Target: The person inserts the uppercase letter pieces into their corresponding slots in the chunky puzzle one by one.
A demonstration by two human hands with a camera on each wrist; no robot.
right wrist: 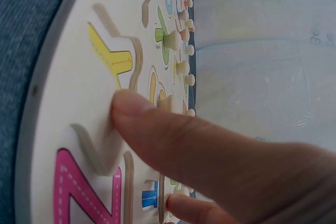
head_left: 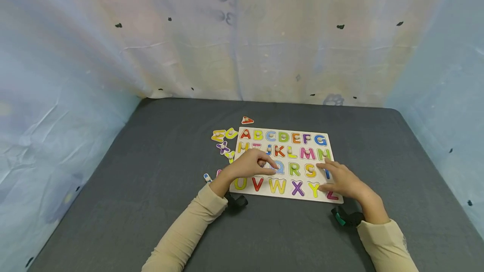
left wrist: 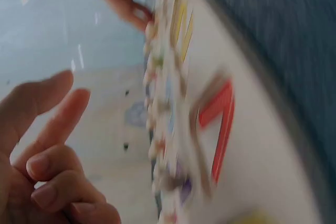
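A white alphabet puzzle board (head_left: 288, 188) lies on the table with knobbed letter pieces in its upper rows. In the head view my left hand (head_left: 251, 163) hovers over its left half, near the blue Q (head_left: 279, 167). The left wrist view shows that thumb and index finger apart with nothing between them, the other fingers bent. My right hand (head_left: 342, 179) is at the board's right end, fingers spread. Its thumb (right wrist: 134, 106) touches the board beside the yellow Y slot (right wrist: 118, 61); its other fingertips are near the blue T (right wrist: 149, 199).
Left of the board lie loose pieces: a yellow W (head_left: 218, 136), a yellow U (head_left: 231, 133), a purple X (head_left: 223, 147), a yellow Y (head_left: 230, 155) and a blue piece (head_left: 207, 177). A red V-shaped piece (head_left: 247, 120) lies behind it. Pale curtains surround the dark table (head_left: 151, 171).
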